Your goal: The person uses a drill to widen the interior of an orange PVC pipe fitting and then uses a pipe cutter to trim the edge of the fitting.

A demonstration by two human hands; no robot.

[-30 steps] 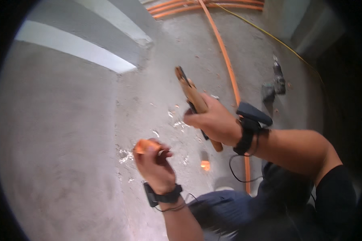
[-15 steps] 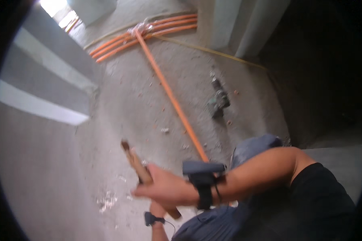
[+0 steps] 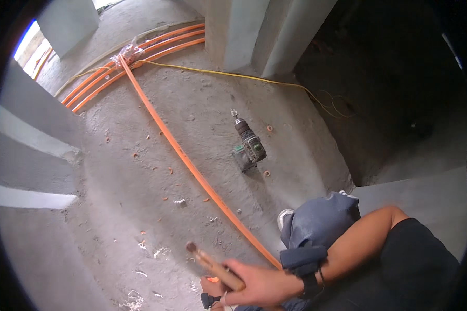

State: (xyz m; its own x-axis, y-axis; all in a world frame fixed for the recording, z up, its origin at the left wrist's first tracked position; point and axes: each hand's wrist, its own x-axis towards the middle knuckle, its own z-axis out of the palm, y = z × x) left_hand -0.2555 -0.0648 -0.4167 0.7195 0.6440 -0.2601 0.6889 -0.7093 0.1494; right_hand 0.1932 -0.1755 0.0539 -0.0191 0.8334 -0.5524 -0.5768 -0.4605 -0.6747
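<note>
My right hand (image 3: 262,285) is closed round a wooden-handled tool (image 3: 228,274). Its narrow dark tip points up and to the left; blur hides what kind of tool it is. Just behind, at the lower edge, is my left hand (image 3: 211,286), largely covered by the right hand and the tool. A small orange piece (image 3: 213,279) shows at its curled fingers, too little to name. A long orange pipe (image 3: 192,167) runs across the floor and passes out of sight behind my right wrist. Both wrists wear dark strapped devices.
A green and black cordless drill (image 3: 250,149) lies on the concrete floor (image 3: 202,98). Several orange pipes (image 3: 166,51) lie along the back, with clear plastic wrap (image 3: 129,52). A yellow cord (image 3: 218,73) crosses toward a dark recess. Orange rings and white scraps are scattered about.
The view has swung, so the drill and pipes sit further left and lower. My right hand is lower in view, and the tool has tilted closer to level. The orange piece now shows.
</note>
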